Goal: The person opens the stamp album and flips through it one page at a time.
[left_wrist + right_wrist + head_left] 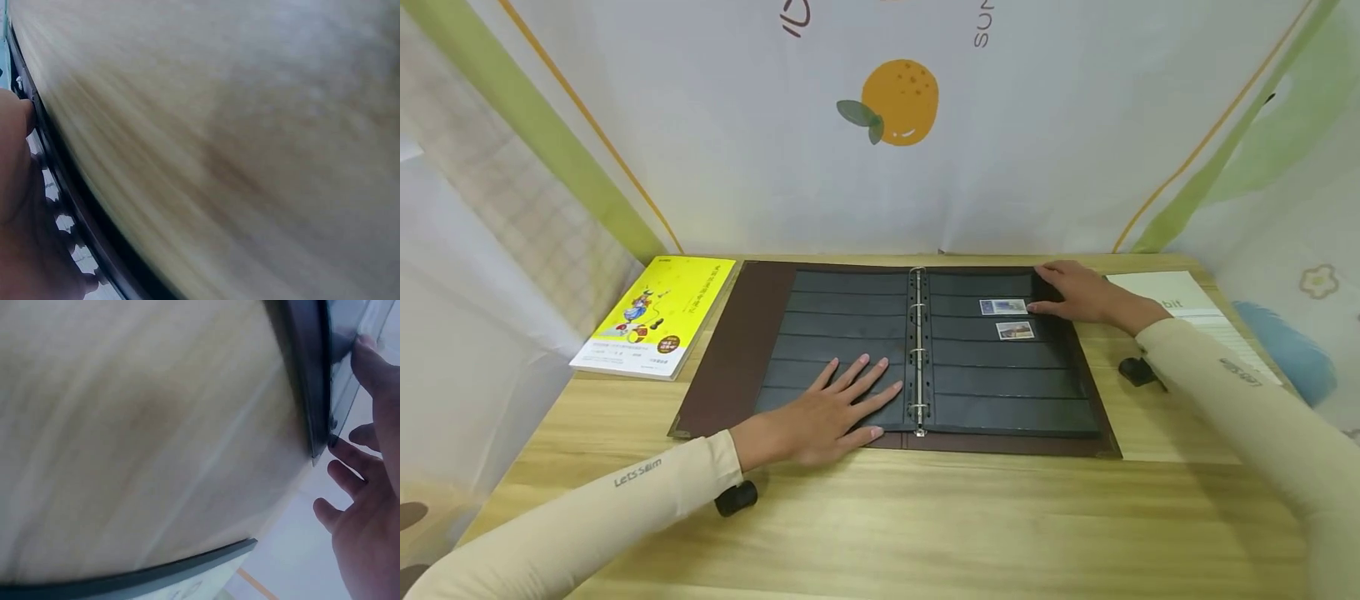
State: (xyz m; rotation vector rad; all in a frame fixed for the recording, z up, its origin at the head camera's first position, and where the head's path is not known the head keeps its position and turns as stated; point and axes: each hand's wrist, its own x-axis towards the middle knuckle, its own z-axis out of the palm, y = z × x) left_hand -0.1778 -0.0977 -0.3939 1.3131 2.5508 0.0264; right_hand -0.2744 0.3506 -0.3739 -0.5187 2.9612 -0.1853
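Observation:
A stamp album [730, 333], a brown ring binder with black strip-pocket pages, lies spread out on the table. My left hand [823, 417] rests palm down with fingers spread on the left page [850, 304]. At the upper outer corner of the right page [1000, 383] is my right hand [1078, 292]; its thumb touches the page beside the upper stamp [1003, 307]. In the right wrist view the other fingertips [340, 447] sit at the album's corner, fingers loosely bent. A second stamp [1015, 331] is in the row below. Metal rings [917, 354] run down the middle.
A yellow book [662, 308] lies left of the album, near the back edge. To the right, partly under my forearm, is a white pad [1195, 308] with lines. The wooden table [925, 525] extends in front; a printed curtain [737, 150] hangs behind.

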